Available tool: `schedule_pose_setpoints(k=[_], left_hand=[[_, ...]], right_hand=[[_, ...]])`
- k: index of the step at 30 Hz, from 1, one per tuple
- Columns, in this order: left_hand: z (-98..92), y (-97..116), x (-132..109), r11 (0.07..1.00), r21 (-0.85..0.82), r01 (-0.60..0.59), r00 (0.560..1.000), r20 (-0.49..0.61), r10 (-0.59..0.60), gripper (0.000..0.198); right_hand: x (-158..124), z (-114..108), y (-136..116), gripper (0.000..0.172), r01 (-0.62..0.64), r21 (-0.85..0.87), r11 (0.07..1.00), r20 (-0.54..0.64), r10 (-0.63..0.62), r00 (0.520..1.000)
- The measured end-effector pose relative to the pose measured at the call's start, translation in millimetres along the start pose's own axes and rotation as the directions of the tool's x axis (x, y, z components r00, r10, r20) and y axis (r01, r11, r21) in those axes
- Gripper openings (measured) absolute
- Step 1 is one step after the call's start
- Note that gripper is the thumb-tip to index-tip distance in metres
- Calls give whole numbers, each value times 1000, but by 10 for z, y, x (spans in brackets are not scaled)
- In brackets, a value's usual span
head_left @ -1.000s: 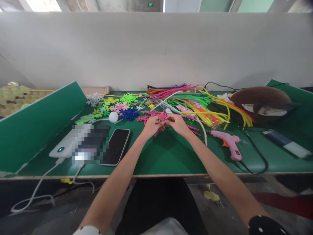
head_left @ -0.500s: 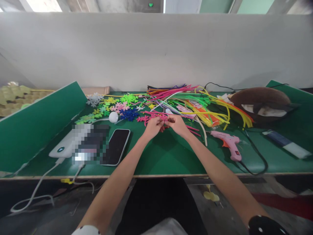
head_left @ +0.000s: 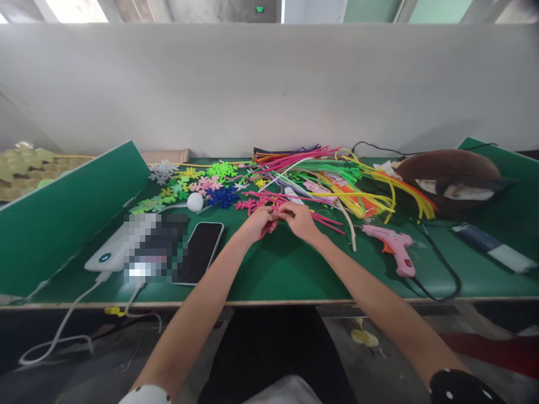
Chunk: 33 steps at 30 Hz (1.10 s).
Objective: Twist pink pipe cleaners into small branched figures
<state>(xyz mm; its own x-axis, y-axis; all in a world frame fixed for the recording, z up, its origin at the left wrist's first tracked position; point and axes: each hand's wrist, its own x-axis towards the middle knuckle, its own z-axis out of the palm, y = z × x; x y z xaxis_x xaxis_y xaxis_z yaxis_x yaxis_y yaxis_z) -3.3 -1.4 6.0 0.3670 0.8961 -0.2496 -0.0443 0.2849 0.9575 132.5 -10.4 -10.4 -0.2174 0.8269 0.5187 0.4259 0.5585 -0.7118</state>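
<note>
At the middle of the green table [head_left: 295, 275], my left hand [head_left: 257, 223] pinches a pink pipe cleaner piece [head_left: 265, 230], mostly hidden by the fingers. My right hand [head_left: 300, 221] meets it fingertip to fingertip, its thumb and index closed on the same pink piece. Just beyond the hands lie pink branched pipe cleaner shapes [head_left: 244, 205] and loose pink pipe cleaners [head_left: 330, 223]. A dark blue pipe cleaner snowflake [head_left: 222, 196] rests to their left, among snowflakes in several other colours.
Bundles of coloured pipe cleaners [head_left: 311, 160] lie at the back. On the right are a pink glue gun [head_left: 393, 245] with its cord and a brown cushion-like item [head_left: 450, 168]. A phone [head_left: 201, 252], power bank [head_left: 120, 247] and white ball [head_left: 195, 202] sit left. Green side panels [head_left: 71, 219] border the table.
Both hands have shifted slightly left and toward me, still pinched together on the pink piece. More of the pink piece now shows below my left fingers.
</note>
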Motion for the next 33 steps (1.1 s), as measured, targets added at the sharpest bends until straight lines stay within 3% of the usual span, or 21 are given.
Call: schedule_pose_setpoints(k=[5, 8, 11, 13, 15, 17, 19, 22, 29, 33], left_hand=[[-73, 90, -60, 948, -148, 281, 952, 168, -256, 20], [-68, 79, -45, 957, -138, 256, 958, 170, -231, 20], [-44, 24, 7, 997, -1, -71, 997, -6, 71, 21], [-39, -18, 47, 943, 159, -294, 941, -125, 315, 21], [-45, -51, 79, 860, 323, -395, 876, -150, 459, 20], [-54, -72, 96, 769, 472, -430, 823, -145, 550, 19], [-58, -84, 101, 696, 574, -432, 790, -131, 599, 19], [-47, -89, 95, 664, 615, -426, 791, -103, 603, 17], [-6, -62, 51, 736, 532, -418, 848, -62, 526, 15], [15, -64, 55, 762, 506, -405, 852, -94, 515, 20]], right_hand=[[-18, -70, 15, 27, 333, -146, 932, 92, -322, 942], [-19, -113, 37, 31, 440, -267, 857, 189, -401, 896], [-10, -104, 41, 25, 286, -248, 926, 82, -274, 958], [0, -70, 21, 17, 61, -110, 992, -29, -65, 997], [11, -24, -8, 13, -144, 101, 984, -33, 148, 988], [16, 21, -29, 16, -265, 292, 919, 9, 274, 962], [17, 55, -34, 20, -313, 414, 855, 5, 341, 940], [12, 72, -29, 23, -348, 527, 775, -1, 410, 912], [27, 18, -48, 20, -450, 618, 645, 68, 526, 848], [33, 3, -42, 14, -473, 627, 619, 111, 531, 840]])
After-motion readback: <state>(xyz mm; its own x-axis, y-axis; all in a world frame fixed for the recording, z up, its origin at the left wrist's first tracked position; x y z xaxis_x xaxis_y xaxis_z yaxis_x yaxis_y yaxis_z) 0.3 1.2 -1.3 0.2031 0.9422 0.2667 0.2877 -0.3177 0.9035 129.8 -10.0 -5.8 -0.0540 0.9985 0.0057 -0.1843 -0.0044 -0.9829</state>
